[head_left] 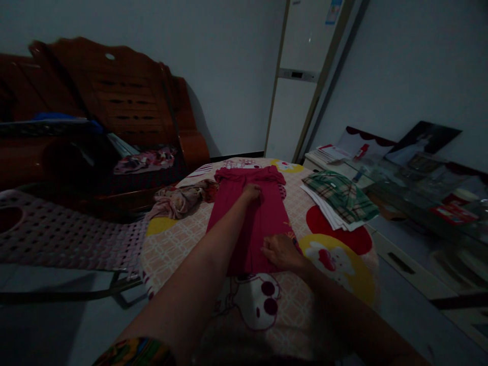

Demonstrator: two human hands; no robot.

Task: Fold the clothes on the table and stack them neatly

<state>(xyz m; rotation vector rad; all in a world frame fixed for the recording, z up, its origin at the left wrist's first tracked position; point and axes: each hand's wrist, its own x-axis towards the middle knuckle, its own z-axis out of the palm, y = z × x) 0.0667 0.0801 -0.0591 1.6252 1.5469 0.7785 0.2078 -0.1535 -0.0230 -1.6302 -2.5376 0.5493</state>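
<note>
A dark pink garment [263, 218] lies lengthwise on the round table, its far end bunched up and a coloured pattern showing at its right edge. My left hand [252, 192] rests on the upper middle of the cloth with curled fingers; what they may hold is hidden. Closer to me, my right hand [281, 250] is closed at the garment's near right side, fingers bent against the fabric. Left of the garment is a crumpled patterned cloth [181, 199]. To the right lies a folded green plaid cloth [339, 195] with white layers beneath it.
A cartoon-print tablecloth [186, 244] covers the table. A woven chair [76, 234] stands at left, before a wooden sofa [125, 96]. On the right is a glass-topped cabinet [412, 203] bearing various items. A tall white appliance [293, 107] stands in the back corner.
</note>
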